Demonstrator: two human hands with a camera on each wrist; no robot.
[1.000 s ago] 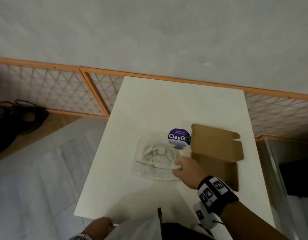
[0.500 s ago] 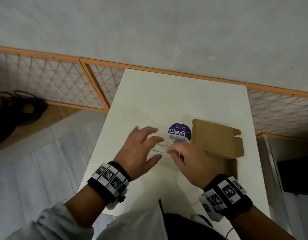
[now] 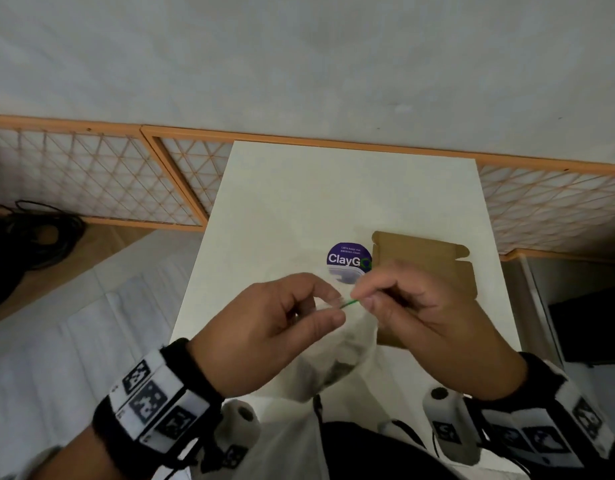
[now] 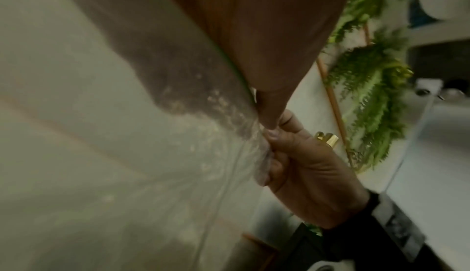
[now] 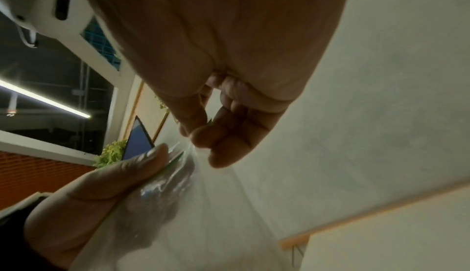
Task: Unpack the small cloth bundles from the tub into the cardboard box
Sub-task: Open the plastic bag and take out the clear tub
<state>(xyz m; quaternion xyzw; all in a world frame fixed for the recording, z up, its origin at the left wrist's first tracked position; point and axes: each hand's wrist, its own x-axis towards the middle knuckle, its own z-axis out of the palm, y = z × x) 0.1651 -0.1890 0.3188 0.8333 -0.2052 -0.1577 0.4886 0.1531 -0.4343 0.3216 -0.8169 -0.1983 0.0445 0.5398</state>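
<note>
A clear plastic zip bag (image 3: 347, 355) with a green seal strip (image 3: 349, 303) hangs above the white table (image 3: 333, 188). My left hand (image 3: 328, 306) pinches its top edge on the left. My right hand (image 3: 365, 296) pinches the same edge on the right. Blurred pale lumps (image 3: 340, 370) show low inside the bag. The open cardboard box (image 3: 423, 258) lies flat behind my right hand, partly hidden by it. In the right wrist view the bag (image 5: 165, 195) stretches between my right hand's fingertips (image 5: 201, 134) and my left thumb (image 5: 142, 161). The left wrist view shows the bag (image 4: 178, 154) too.
A round purple ClayGo sticker (image 3: 349, 258) sits just left of the box. An orange-framed lattice screen (image 3: 91, 181) runs along the wall behind the table. Dark cables (image 3: 25, 233) lie on the floor at the left. Grey tiled floor lies left of the table.
My left hand came up from the table's near edge to the bag. Both hands took its top edge and lifted it off the table towards me.
</note>
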